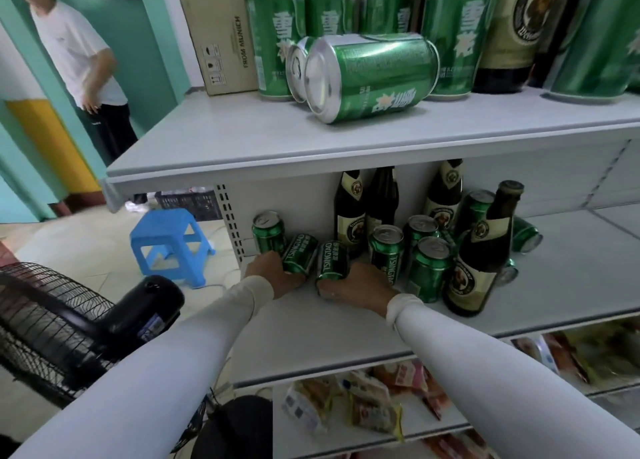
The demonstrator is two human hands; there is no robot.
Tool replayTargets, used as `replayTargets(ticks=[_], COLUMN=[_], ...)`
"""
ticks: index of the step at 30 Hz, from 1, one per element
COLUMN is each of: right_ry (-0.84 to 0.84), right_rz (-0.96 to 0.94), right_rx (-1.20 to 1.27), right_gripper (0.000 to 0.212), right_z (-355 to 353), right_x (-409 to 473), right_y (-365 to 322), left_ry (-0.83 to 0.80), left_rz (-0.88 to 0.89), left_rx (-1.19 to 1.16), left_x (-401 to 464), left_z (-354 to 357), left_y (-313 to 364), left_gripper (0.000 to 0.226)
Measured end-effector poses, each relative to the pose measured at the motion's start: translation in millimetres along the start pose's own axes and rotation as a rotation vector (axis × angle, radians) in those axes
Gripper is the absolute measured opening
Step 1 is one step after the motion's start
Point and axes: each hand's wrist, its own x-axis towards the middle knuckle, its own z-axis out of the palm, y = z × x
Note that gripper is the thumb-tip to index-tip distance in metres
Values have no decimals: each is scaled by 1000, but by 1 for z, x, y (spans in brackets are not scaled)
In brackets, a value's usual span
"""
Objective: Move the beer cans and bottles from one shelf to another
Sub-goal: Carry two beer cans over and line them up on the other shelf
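Fingers of the left hand and right hand are curled round two tilted Tsingtao cans at the middle shelf's left, where standing cans and bottles could be toppled.

There is only one view, from a wide-angle camera on the person's head. It looks forward and down, close to a grey shelf unit, at the middle shelf from above. The upper shelf is very near the lens and looks big. At the left edge the view reaches the floor
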Motion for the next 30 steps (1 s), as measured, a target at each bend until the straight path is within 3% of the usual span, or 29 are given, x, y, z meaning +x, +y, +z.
replayTargets(ticks=[8, 13, 18, 26, 30], right_ry=[-40, -9, -14, -150, -106], right_rz=[-20, -127, -228, -322, -256], right_rx=[-213, -295, -444, -341, -353], right_gripper=[59, 36, 36, 39, 50], right_z=[-36, -71, -87, -88, -85], right_x=[-14, -20, -18, -23, -27], right_y=[3, -14, -34, -25, -22], left_ry=[-74, -128, -221, -311, -287], left_rz=[108, 291, 411, 439, 385], left_rx=[117, 193, 261, 127, 94], left_x=[-20, -25, -26, -31, -27], left_z=[-36, -67, -80, -63, -59], left_y=[-27, -20, 5, 22, 14], left_gripper=[50, 55, 44, 66, 65])
